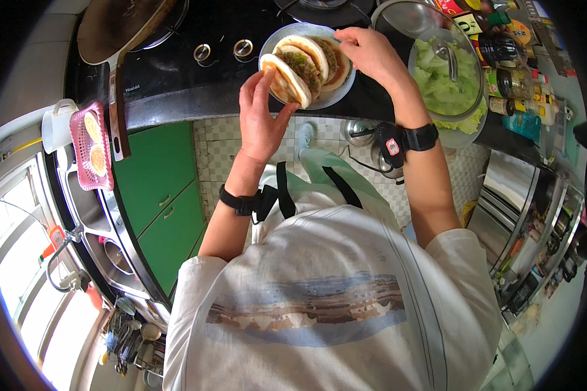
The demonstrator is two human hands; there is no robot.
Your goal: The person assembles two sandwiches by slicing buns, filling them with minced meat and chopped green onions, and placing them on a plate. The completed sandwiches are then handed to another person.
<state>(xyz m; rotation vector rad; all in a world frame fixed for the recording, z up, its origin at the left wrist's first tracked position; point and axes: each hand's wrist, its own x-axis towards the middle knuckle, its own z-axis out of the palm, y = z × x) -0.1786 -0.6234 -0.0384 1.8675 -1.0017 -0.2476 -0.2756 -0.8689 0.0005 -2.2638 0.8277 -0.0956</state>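
Observation:
A pale round plate lies near the front edge of the black stove top, bearing several filled flatbread buns. My left hand has its fingers and thumb on the nearest left bun, whose browned side faces left. Minced filling with green bits shows between the bread halves. At the plate's upper right rim is my right hand, thumb and forefinger close together there; whether it grips the rim or only touches it is unclear. Both wrists wear black straps.
A pan with a wooden handle sits at upper left. Beside it, a pink basket holds flatbreads. Right of the plate, lettuce lies under a glass lid, near sauce bottles. Sinks are at left; a kettle stands on the floor.

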